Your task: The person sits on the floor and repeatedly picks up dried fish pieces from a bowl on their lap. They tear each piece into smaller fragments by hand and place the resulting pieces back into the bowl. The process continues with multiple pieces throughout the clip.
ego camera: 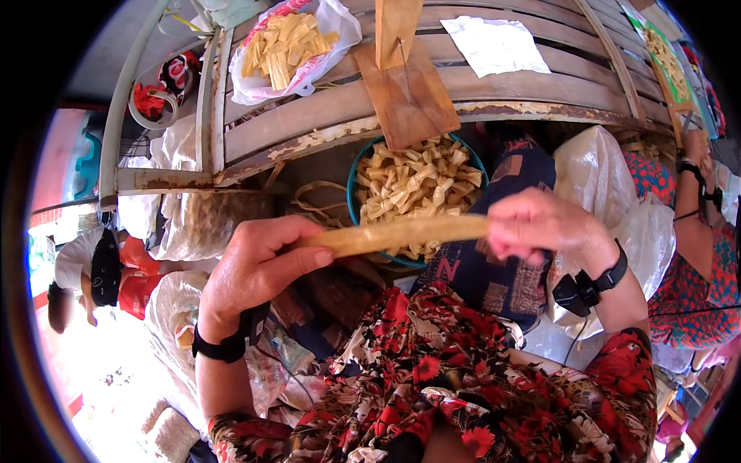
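A flat, pale yellow strip of dried plant fibre [399, 234] stretches between my two hands, slightly blurred. My left hand [272, 260] pinches one end between thumb and fingers. At the other end, my right hand [535, 226] grips the strip, its fingers blurred. Below the strip stands a round teal basin [351, 191], filled with many small folded knots [417, 185] of the same fibre. Over the basin's far rim juts a wooden board [408, 98] with an upright wooden post [398, 29] on it.
A slatted bench [301, 124] with a rusty metal edge runs across the front. It bears a plastic bag of folded strips [289, 49] and a white paper sheet [495, 46]. Sacks [596, 168] stand beside my legs. A co-worker [694, 249] sits at right; another person [87, 272] is at left.
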{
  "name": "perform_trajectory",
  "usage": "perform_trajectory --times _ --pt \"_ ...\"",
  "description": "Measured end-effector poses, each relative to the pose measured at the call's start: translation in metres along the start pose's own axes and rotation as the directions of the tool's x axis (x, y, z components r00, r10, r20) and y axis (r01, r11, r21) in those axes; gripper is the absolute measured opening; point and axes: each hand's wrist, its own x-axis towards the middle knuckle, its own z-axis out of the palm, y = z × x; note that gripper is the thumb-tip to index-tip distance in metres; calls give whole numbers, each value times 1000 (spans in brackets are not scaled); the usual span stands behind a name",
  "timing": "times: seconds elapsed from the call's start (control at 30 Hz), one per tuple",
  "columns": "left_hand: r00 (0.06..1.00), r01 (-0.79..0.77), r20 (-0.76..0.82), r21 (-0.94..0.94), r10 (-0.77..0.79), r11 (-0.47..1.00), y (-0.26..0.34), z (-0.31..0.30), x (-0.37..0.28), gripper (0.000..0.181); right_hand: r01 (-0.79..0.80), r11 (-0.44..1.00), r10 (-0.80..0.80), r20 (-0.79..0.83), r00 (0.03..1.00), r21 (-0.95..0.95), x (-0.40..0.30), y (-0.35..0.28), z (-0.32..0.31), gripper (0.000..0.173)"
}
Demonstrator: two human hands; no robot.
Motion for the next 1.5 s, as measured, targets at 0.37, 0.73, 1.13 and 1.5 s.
perform_trajectory --times 0.37,0.73,1.13,1.5 --pt "937 248 22 -743 -348 622 2 5 -10 27 299 949 -292 -76 953 97 29 -16 52 29" --pt "883 -328 -261 251 390 911 15 83 11 43 505 851 -408 -425 808 144 46 -3 85 27" --pt "977 -134 -170 -959 -127 249 -6 94 20 11 585 811 -549 -325 770 17 41 -7 91 20" --pt "970 -150 -232 -802 -71 578 9 95 8 26 304 786 -552 -391 736 -538 47 -4 88 21"
